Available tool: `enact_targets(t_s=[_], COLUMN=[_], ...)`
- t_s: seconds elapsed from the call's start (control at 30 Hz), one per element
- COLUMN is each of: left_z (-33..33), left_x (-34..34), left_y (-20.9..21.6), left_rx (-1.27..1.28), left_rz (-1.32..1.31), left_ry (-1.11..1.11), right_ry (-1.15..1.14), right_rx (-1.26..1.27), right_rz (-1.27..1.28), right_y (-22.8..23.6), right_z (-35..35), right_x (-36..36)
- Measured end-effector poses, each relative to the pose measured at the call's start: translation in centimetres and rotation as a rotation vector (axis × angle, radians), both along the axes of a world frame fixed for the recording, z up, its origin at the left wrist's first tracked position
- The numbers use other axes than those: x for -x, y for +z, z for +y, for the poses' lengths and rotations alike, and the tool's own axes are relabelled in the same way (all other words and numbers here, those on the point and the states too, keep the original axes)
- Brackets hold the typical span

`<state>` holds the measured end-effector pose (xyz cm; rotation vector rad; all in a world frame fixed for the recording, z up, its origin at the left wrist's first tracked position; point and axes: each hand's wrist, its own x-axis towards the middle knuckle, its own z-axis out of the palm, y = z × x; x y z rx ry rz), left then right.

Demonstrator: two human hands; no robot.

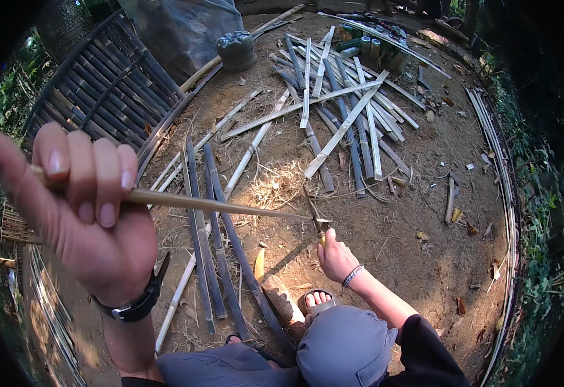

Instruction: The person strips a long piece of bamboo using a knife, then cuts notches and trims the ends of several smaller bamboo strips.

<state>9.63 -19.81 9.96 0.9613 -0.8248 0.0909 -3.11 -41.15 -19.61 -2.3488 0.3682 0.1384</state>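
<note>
My left hand (111,238), raised close at the left with a dark watch on its wrist, is closed around one end of a thin bamboo strip (211,204). The strip slants away to the right and narrows toward its far end. There my right hand (338,263) grips the yellowish handle of a knife (312,205). Its dark blade points up and away and meets the strip near the tip. A beaded bracelet circles my right wrist. Below the right hand are my sandalled foot (317,299) and a short piece of log (282,300).
Dark bamboo lengths (230,226) lie left of centre beside pale shavings (279,184). A pile of split bamboo (353,126) spreads farther off. A bamboo slat panel (108,80) leans at the far left, near a grey sack (236,50). Long strips (498,161) edge the plants at right.
</note>
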Motion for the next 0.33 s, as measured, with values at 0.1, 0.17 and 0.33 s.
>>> enact_targets(t_s=[0.1, 0.17, 0.33], left_z=[-3.1, -4.7, -4.1], left_x=[-0.2, -0.5, -1.3], left_y=[1.5, 1.0, 1.1], left_rx=[0.002, 0.054, 0.003], left_rz=[-0.014, 0.037, 0.006], left_ry=[0.152, 0.203, 0.193], right_ry=[0.021, 0.018, 0.058], right_rx=[-0.014, -0.054, 0.097], right_rz=[-0.037, -0.087, 0.015], right_y=[2.1, 3.8, 0.0], right_z=[0.5, 0.6, -0.6], right_x=[-1.2, -1.5, -0.5])
